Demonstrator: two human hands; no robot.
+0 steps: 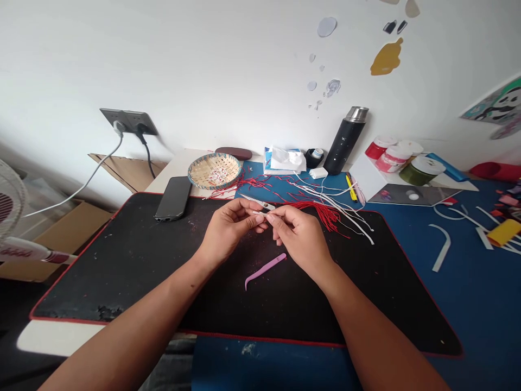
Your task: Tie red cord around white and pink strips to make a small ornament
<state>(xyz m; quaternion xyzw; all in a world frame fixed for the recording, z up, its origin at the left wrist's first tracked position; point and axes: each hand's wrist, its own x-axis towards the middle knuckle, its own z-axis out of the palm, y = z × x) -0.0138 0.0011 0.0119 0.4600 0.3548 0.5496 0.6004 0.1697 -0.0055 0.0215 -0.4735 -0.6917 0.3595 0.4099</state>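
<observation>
Both hands meet above the middle of the black mat, fingertips almost touching. My left hand [233, 225] pinches a small white piece [259, 213], too small to tell its kind. Thumb and fingers of my right hand [299, 233] close on the other end of that piece. Just behind the fingertips lie scissors [264, 205] with silver blades pointing left, their handles hidden by my right hand. Purple bent-tip tweezers [265, 270] rest on the mat below my hands. A bundle of red cords [325, 214] and some white cords [350, 209] lie beyond my right hand.
The black mat [142, 271] has a red edge. A phone [174, 199] and a woven basket [214, 169] with small bits stand back left. Behind are a tissue pack [285, 160], a black flask [345, 142], a yellow cutter [351, 187] and lidded jars [422, 169].
</observation>
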